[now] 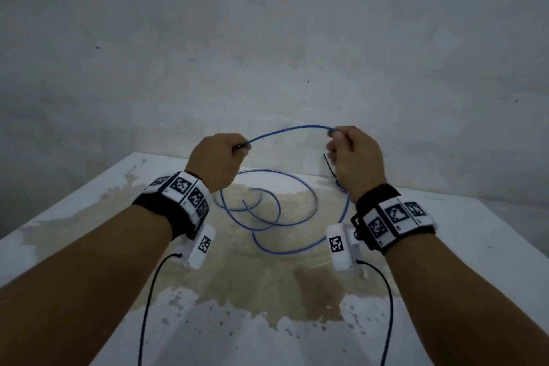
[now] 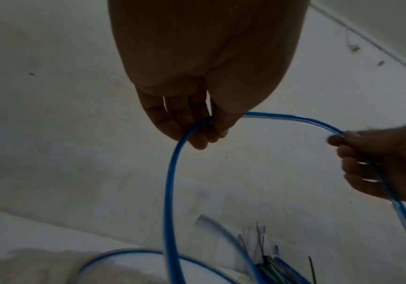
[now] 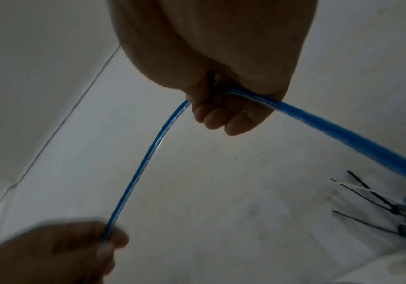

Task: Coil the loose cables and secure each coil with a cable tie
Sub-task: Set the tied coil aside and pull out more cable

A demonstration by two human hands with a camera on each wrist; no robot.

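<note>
Both forearms extend forward over the stained white table (image 1: 89, 217), each wrist strapped with a marker band. Loose loops of the blue cable (image 1: 269, 211) lie on the table between my wrists. Black cable ties (image 3: 367, 194) lie by further blue cables at the table's far right. Above the loops, both hands are raised, knuckles up. My left hand (image 1: 218, 159) pinches the cable with curled fingers; my right hand (image 1: 355, 157) closes around it. An arc of cable spans between them.
</note>
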